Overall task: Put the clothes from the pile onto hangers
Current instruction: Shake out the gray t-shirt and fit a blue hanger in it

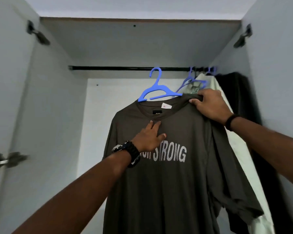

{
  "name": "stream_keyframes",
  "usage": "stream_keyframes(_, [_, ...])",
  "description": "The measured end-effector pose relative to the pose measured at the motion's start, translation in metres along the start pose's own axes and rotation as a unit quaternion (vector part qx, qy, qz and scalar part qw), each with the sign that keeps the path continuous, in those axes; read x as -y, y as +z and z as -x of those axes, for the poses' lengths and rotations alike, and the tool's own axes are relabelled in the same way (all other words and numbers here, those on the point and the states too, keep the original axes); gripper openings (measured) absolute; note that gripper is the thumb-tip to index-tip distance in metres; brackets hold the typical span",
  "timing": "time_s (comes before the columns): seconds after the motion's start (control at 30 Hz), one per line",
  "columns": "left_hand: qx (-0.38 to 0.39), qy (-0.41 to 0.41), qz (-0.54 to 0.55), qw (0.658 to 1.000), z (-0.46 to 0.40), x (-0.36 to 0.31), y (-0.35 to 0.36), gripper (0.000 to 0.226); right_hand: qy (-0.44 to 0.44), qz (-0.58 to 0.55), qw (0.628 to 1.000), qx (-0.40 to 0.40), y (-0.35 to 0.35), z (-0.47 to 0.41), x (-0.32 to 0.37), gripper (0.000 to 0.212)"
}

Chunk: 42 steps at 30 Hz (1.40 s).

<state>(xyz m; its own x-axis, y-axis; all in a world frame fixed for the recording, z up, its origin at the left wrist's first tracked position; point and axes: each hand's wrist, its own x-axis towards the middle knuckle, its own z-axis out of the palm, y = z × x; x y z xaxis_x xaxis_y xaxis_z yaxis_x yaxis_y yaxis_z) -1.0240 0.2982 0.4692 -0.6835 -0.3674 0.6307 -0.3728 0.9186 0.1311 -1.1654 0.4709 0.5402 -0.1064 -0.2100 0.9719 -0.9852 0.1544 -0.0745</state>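
Now your right hand [208, 105] pinches the shirt [167, 174] shoulder, up and right of your flat, open left hand [149, 137] on its chest; the hanger [156, 92] seems unhooked, tilting just below the rail [125, 68].

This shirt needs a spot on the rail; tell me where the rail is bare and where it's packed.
The rail is bare from its left bracket to the blue hanger carrying the brown T-shirt. The right end is crowded: more blue hangers, a pale garment and a dark garment bunch against the wardrobe's right wall.
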Motion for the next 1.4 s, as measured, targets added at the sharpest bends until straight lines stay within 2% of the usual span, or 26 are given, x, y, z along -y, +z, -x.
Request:
stream_keyframes(0.07, [-0.012,0.005,0.011,1.000,-0.038,-0.011,0.022,0.067,0.000,0.034,0.999,-0.025,0.003,-0.020,-0.025,0.021])
stream_keyframes(0.3, [-0.055,0.032,0.044,0.997,-0.176,-0.023,0.075,0.066,0.049,0.087,0.993,-0.067,0.039,-0.124,-0.112,0.030])
stream_keyframes(0.43, [-0.059,0.051,0.088,0.993,-0.244,-0.013,0.097,0.086,0.052,0.104,0.989,-0.091,0.074,-0.174,-0.141,0.031])
stream_keyframes(0.57, [-0.081,0.096,0.149,0.981,-0.295,-0.009,0.114,0.072,0.062,0.128,0.983,-0.115,0.108,-0.204,-0.155,0.026])
stream_keyframes(0.8, [-0.079,0.153,0.143,0.975,-0.365,0.001,0.151,0.108,0.061,0.175,0.971,-0.148,0.161,-0.251,-0.181,0.028])
stream_keyframes(0.97, [-0.083,0.166,0.130,0.974,-0.408,0.016,0.172,0.083,0.027,0.209,0.966,-0.146,0.201,-0.275,-0.197,0.024])
stream_keyframes(1.13, [-0.089,0.181,0.152,0.968,-0.435,0.026,0.188,0.080,0.025,0.255,0.957,-0.135,0.229,-0.288,-0.212,0.025])
stream_keyframes(1.33, [-0.083,0.226,0.214,0.947,-0.431,0.023,0.196,0.076,0.027,0.296,0.952,-0.072,0.193,-0.287,-0.232,0.033])
stream_keyframes(1.4, [-0.098,0.247,0.236,0.935,-0.419,0.016,0.194,0.067,0.037,0.282,0.957,-0.056,0.175,-0.279,-0.230,0.033])
